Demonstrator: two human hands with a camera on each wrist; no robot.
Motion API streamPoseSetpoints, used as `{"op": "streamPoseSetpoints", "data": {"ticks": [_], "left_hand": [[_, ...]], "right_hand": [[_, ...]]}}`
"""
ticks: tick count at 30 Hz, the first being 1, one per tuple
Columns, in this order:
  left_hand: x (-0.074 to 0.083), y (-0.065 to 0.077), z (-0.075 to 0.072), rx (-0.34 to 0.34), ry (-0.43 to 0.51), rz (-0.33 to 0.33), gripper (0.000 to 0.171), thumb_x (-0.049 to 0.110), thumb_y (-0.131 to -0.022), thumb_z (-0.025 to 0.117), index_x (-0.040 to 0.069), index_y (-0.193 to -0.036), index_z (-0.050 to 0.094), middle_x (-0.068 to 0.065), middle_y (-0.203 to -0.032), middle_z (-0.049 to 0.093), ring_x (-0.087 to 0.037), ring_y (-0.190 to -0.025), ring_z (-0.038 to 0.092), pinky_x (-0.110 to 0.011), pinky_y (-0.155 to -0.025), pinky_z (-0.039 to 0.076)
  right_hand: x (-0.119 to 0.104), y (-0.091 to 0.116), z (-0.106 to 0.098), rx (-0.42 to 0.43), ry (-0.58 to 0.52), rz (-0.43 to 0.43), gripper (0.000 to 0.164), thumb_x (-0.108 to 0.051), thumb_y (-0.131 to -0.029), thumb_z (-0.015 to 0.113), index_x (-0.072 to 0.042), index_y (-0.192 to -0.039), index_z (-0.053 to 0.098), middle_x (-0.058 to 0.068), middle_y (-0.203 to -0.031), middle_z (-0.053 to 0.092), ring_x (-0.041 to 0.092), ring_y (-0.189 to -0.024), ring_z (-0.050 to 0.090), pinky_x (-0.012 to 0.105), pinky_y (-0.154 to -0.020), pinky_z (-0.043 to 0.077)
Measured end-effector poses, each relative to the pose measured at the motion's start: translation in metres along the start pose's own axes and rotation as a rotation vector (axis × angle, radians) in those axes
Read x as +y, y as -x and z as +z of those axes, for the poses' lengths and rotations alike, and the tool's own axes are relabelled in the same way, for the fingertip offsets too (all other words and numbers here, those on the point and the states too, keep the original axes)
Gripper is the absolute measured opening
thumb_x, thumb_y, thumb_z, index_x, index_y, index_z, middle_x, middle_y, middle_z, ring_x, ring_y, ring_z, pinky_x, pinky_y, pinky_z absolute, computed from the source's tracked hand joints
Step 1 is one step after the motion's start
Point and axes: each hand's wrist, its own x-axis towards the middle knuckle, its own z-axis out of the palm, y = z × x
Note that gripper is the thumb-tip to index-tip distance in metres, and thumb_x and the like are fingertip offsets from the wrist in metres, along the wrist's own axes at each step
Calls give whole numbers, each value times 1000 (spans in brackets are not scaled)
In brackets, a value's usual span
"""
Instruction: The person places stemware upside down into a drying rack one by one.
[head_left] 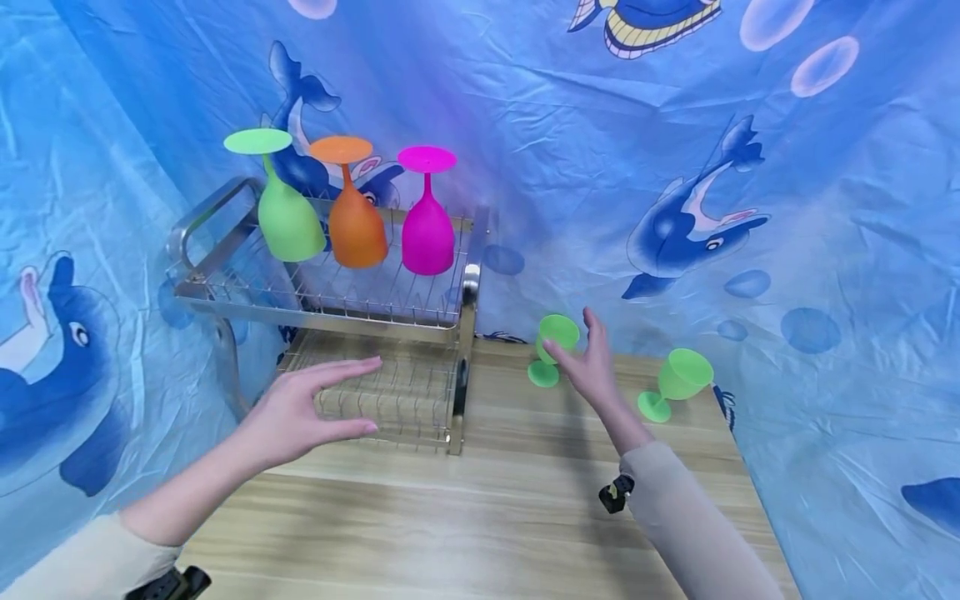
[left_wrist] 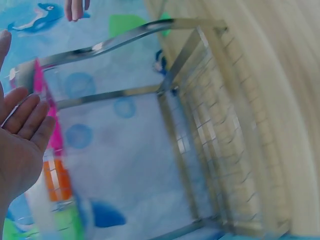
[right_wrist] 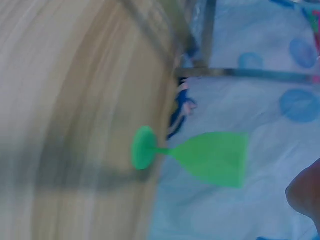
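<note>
A green goblet (head_left: 559, 332) stands upright on the table near the back, just right of the rack. My right hand (head_left: 592, 362) is right beside it in the head view, thumb and fingers spread. The right wrist view shows that green goblet (right_wrist: 212, 157) with a gap between it and a fingertip at the right edge. My left hand (head_left: 300, 412) hovers in front of the two-tier metal dish rack (head_left: 322, 321), thumb and fingers apart, holding nothing. Upside down on the upper tier are a light green goblet (head_left: 288, 221), an orange goblet (head_left: 357, 225) and a magenta goblet (head_left: 427, 237).
Another green goblet (head_left: 684, 375) stands upright near the right end of the wooden table (head_left: 450, 517). The rack's lower tier (head_left: 390, 400) lies behind the left hand. A blue dolphin-print curtain (head_left: 562, 167) hangs at the back and both sides.
</note>
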Motion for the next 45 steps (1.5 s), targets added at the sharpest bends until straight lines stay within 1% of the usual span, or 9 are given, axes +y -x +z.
{"op": "streamPoseSetpoints", "data": {"ticks": [4, 6, 8, 14, 19, 25, 33, 38, 45], "left_hand": [[-11, 4, 23, -36, 46, -44, 71, 41, -84, 93, 17, -146, 67, -6, -147, 67, -36, -130, 66, -66, -107, 51], [-16, 6, 33, -55, 64, -60, 70, 43, -85, 92, 18, -146, 67, -6, -147, 67, -38, -135, 62, -66, -107, 51], [-22, 7, 42, -72, 91, -76, 70, 45, -85, 91, 19, -145, 68, -5, -147, 67, -37, -136, 61, -66, -107, 51], [-33, 6, 62, -97, 156, -91, 68, 48, -85, 90, 23, -144, 69, -3, -146, 67, -36, -137, 61, -65, -108, 51], [-37, 4, 72, -97, 179, -82, 67, 45, -85, 91, 21, -144, 69, -3, -144, 69, -36, -135, 62, -63, -109, 51], [-39, -2, 82, -116, 200, -98, 67, 44, -87, 90, 21, -145, 68, -1, -145, 68, -35, -136, 61, -61, -111, 51], [-40, -10, 95, -126, 246, -88, 66, 44, -86, 90, 19, -144, 69, -2, -145, 68, -34, -135, 62, -58, -112, 50], [-39, -8, 100, -125, 269, -84, 61, 37, -88, 90, 19, -143, 70, -2, -145, 68, -32, -133, 64, -54, -112, 52], [-43, -2, 102, -113, 261, -81, 59, 39, -87, 90, 18, -139, 71, -1, -140, 70, -29, -128, 67, -48, -109, 55]], "right_hand": [[23, -5, 8, 5, 4, 78, 109, -40, -92, 85, -1, -169, 18, 27, -170, 27, 46, -155, 31, 56, -129, 27], [33, -9, 12, 9, -3, 104, 111, -40, -92, 85, 0, -169, 16, 27, -171, 25, 45, -156, 29, 55, -130, 26], [40, -11, 17, 14, -26, 123, 112, -40, -92, 85, 0, -169, 14, 27, -172, 23, 44, -158, 26, 54, -131, 24], [59, -20, 32, 35, -83, 195, 119, -39, -89, 88, 0, -170, 9, 27, -173, 19, 42, -161, 21, 54, -132, 20], [66, -23, 44, 52, -74, 240, 122, -40, -88, 90, -1, -170, 9, 27, -173, 19, 43, -160, 21, 55, -132, 20], [68, -27, 50, 62, -18, 223, 121, -39, -87, 90, 2, -169, 10, 29, -172, 20, 45, -159, 23, 57, -131, 21], [78, -32, 54, 84, -38, 273, 123, -38, -85, 92, 1, -168, 11, 29, -170, 22, 46, -157, 27, 60, -130, 24], [82, -33, 61, 106, -71, 280, 120, -35, -84, 93, 1, -167, 15, 29, -167, 27, 47, -153, 33, 62, -128, 27], [83, -38, 62, 130, -102, 309, 118, -36, -85, 93, 1, -167, 17, 29, -169, 25, 46, -156, 28, 59, -130, 24]]}}
